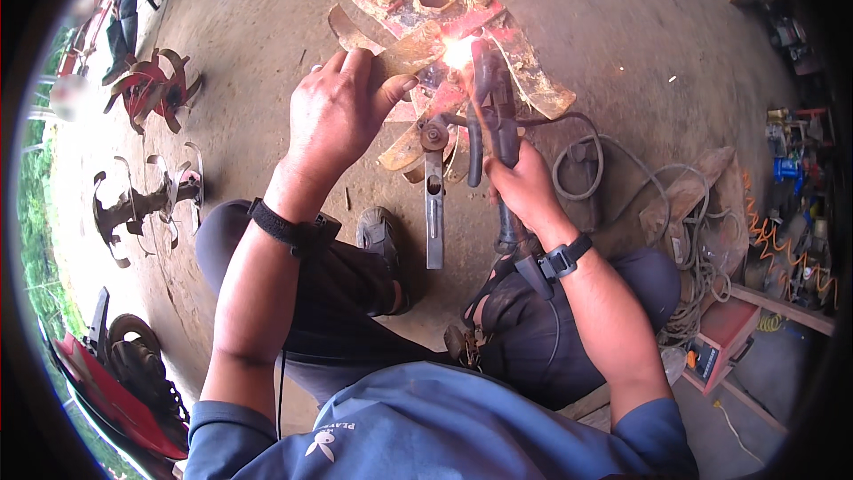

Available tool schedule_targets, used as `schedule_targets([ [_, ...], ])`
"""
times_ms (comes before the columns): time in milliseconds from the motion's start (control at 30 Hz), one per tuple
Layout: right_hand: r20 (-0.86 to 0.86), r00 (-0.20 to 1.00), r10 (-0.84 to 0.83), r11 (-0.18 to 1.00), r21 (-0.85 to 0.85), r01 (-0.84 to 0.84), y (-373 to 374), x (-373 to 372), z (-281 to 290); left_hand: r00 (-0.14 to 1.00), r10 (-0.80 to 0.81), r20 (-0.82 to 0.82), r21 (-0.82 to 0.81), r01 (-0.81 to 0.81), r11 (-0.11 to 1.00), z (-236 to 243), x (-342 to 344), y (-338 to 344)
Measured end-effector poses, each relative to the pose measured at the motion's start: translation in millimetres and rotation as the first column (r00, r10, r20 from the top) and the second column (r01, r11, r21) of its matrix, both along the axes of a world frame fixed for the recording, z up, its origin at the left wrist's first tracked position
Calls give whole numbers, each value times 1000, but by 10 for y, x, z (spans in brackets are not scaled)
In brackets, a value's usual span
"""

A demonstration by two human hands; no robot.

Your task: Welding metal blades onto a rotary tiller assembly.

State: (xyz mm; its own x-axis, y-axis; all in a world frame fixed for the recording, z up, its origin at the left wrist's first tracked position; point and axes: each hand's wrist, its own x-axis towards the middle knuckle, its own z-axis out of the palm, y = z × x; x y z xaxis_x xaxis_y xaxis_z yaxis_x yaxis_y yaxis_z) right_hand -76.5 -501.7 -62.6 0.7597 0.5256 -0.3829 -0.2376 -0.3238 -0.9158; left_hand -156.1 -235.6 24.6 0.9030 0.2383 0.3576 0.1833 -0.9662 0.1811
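At the top centre lies a rusty red tiller rotor [484, 13] with several curved blades around a hub. A bright welding arc [458, 52] glares on it and washes out the spot. My left hand [342, 102] is closed on a rusty tiller blade [410, 50], whose far end meets the glare. From the right, my right hand [524, 180] grips the dark handle of an electrode holder [503, 111]; its tip points at the glare. Between my hands, a bolted joint with a slotted metal bar [434, 213] hangs at the rotor's near side.
Two more tiller rotors, one red [153, 89] and one dark [142, 204], lie on the concrete floor at left. Looped cable [702, 249] and a red box-shaped machine [720, 338] sit at right, near cluttered tools. A person [124, 0] is at the far left.
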Motion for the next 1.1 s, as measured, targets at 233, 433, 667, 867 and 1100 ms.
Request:
schedule_targets([
  [233,9,999,43,995,-94,-42,-33,-10,-16,998,-39,58,-33,41,999,-15,4,3],
  [433,67,998,4,999,-35,-2,-18,-19,-89,1000,-16,20,-7,17,1000,-24,19,20],
  [667,159,987,35,996,-88,-21,-54,15,-281,998,-25,52,-21,26,999,-28,10,24],
  [867,210,977,25,992,-122,1,-54,-8,-312,997,-45,70,20,44,999,-44,11,35],
  [1100,291,956,33,999,-44,-21,-12,28,-181,999,-14,29,-42,15,999,-12,2,17],
])
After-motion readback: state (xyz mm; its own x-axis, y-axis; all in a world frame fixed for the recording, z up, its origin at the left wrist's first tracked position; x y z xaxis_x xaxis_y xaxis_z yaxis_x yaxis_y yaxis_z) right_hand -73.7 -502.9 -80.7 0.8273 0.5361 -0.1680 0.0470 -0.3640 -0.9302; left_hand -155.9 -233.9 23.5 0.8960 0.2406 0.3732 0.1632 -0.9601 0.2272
